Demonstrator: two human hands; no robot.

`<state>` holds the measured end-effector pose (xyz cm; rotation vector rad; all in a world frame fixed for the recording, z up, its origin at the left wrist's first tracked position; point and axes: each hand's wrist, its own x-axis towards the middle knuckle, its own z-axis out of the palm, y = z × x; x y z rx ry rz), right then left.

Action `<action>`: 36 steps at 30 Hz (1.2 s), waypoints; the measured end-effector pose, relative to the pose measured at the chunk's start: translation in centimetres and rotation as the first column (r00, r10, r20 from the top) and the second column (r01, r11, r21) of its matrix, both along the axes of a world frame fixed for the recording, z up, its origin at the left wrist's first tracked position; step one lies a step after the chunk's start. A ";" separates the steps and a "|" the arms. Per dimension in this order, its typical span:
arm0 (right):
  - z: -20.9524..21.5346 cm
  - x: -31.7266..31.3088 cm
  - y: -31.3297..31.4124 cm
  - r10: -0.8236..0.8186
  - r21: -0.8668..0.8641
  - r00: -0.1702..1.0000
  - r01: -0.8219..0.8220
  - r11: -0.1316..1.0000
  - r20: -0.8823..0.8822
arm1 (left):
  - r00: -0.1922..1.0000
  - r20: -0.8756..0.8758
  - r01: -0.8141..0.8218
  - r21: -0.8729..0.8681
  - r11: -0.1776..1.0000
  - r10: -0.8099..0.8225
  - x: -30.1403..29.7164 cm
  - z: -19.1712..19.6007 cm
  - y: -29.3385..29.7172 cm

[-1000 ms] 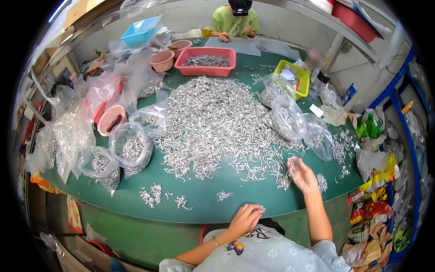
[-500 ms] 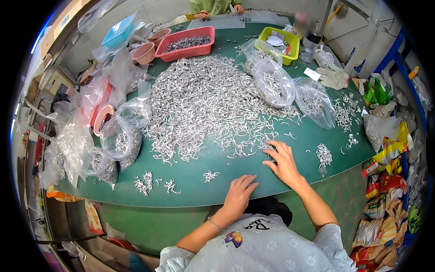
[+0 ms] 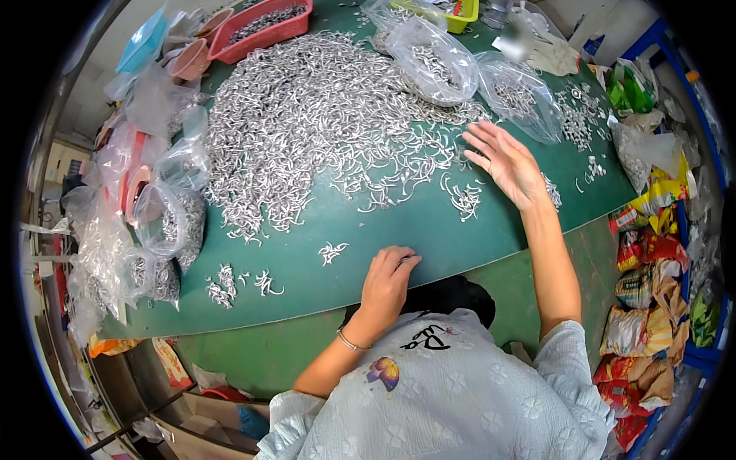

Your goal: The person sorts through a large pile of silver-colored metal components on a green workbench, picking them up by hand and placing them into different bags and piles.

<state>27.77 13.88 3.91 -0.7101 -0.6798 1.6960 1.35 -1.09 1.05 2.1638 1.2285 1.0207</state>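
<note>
Your right hand [image 3: 507, 163] hovers flat, fingers spread, over loose metal hooks [image 3: 463, 198] at the big pile's [image 3: 322, 115] near right edge, ready to rake, while your left hand [image 3: 387, 277], fingers curled together, steadies on the green table's [image 3: 307, 287] near edge.

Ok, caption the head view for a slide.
Right hand spread flat beside a heap of small silvery metal pieces on a green table; left hand at its edge.

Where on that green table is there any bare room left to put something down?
The barest stretch of the green table runs along its near edge, between the left hand and the small clusters of metal pieces. A smaller gap lies between the left hand and the right hand. The middle is buried under the big metal pile; plastic bags crowd the left edge.
</note>
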 end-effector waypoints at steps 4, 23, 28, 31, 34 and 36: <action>1.8 0.2 -1.6 -0.109 0.159 0.894 0.042 0.986 0.434 | 1.000 -0.001 0.001 -0.006 1.000 -0.001 0.0 0.2 0.1; -0.7 -4.2 -3.8 -0.218 0.197 0.721 0.115 0.974 0.657 | 1.000 -0.009 -0.014 -0.042 0.999 0.014 -0.1 0.4 0.0; 0.7 -1.6 -1.9 -0.141 0.015 0.909 0.147 0.989 0.393 | 1.000 -0.002 -0.019 -0.048 0.999 0.019 0.0 0.4 0.1; 1.3 -0.6 -2.0 -0.158 0.131 0.779 0.098 0.987 0.607 | 1.000 0.007 -0.017 -0.052 0.998 0.018 -0.1 0.5 0.1; 1.2 0.7 -2.4 -0.222 0.268 0.468 -0.032 0.963 0.855 | 1.000 0.000 0.014 -0.056 0.998 -0.014 -0.3 0.1 0.0; 1.0 0.9 -3.0 -0.341 0.363 0.142 -0.182 0.914 0.929 | 1.000 -0.007 0.027 -0.057 0.998 -0.028 -0.3 0.0 0.1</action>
